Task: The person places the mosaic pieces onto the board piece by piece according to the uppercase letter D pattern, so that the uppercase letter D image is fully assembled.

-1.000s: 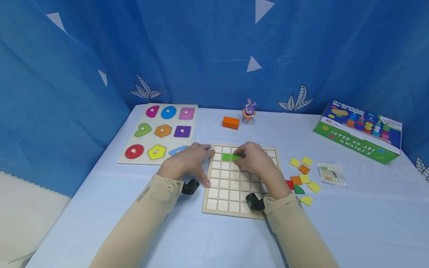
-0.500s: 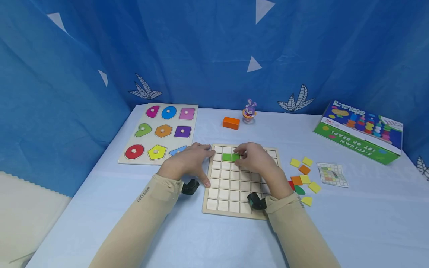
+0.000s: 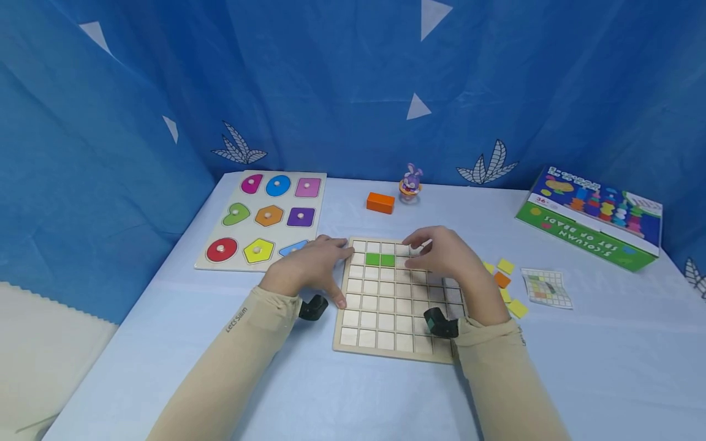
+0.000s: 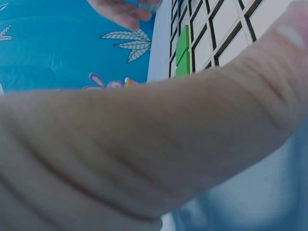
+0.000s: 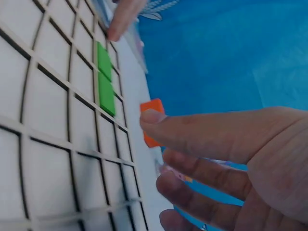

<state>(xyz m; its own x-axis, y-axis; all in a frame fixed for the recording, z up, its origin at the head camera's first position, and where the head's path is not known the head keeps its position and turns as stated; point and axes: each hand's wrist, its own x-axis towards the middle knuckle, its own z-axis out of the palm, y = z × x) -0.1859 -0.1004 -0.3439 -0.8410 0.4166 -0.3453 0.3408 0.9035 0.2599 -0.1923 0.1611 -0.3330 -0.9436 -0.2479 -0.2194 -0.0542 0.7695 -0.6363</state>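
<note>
A wooden grid board (image 3: 378, 303) lies on the table, with two green square tiles (image 3: 380, 260) side by side in neighbouring cells near its far edge. My left hand (image 3: 309, 268) rests at the board's left border, thumb and fingers spread apart. Over the upper right part of the board is my right hand (image 3: 449, 257), fingers loosely bent. The right wrist view shows nothing held in that hand; an orange block (image 5: 153, 137) appears behind its thumb there. In the left wrist view, my thumb (image 4: 231, 106) covers much of the scene.
Several yellow and orange tiles (image 3: 518, 307) lie right of the board, partly hidden by my right arm. Beyond them are a patterned card (image 3: 546, 286) and a toy box (image 3: 590, 214). A shape puzzle (image 3: 248, 229) lies far left. A bunny figure (image 3: 410, 182) stands at the back.
My right hand has let go of the second green tile, which stays in its cell, and has moved right. My left hand has not moved.
</note>
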